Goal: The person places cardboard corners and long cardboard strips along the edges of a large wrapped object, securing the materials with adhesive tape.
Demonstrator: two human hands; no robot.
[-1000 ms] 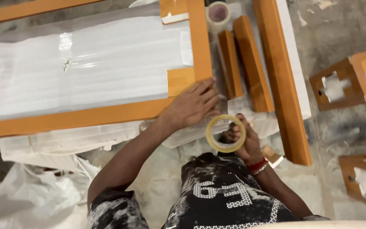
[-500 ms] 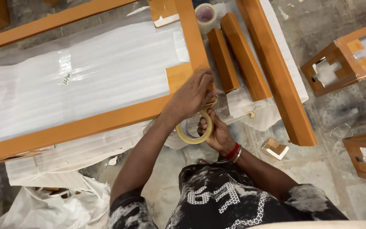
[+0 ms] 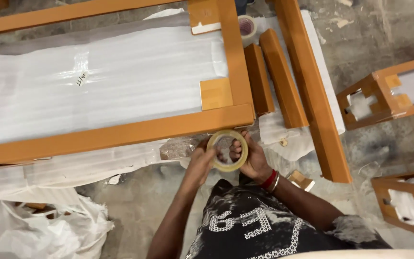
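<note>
Head view, looking down past a black printed shirt (image 3: 264,225) to the floor. Both hands meet on a roll of clear tape (image 3: 227,150), held upright just below the near rail of a large orange-brown wooden frame (image 3: 120,134). Right hand (image 3: 252,160) — fingers curled through and around the ring, closed on its right side; a red band and a metal bangle (image 3: 270,180) sit at that wrist. Left hand (image 3: 200,163) — fingers bent against the ring's left edge, fingertips touching the tape; whether they pinch a loose end cannot be told. The roll hangs just in front of the frame's lower right corner, near it but apart. Inside the frame lies white foam sheeting (image 3: 101,81) with two brown cardboard patches (image 3: 215,94) at the right-hand corners. Right of the frame, two short wooden blocks (image 3: 269,76) lie side by side, and beside them a long wooden rail (image 3: 312,86) rests on white wrapping. A second tape roll (image 3: 247,26) lies at the top, just past the frame's far corner. Small wrapped frames (image 3: 389,91) stand at the right edge. Crumpled white plastic (image 3: 39,225) bunches at lower left on the concrete floor (image 3: 135,201).
</note>
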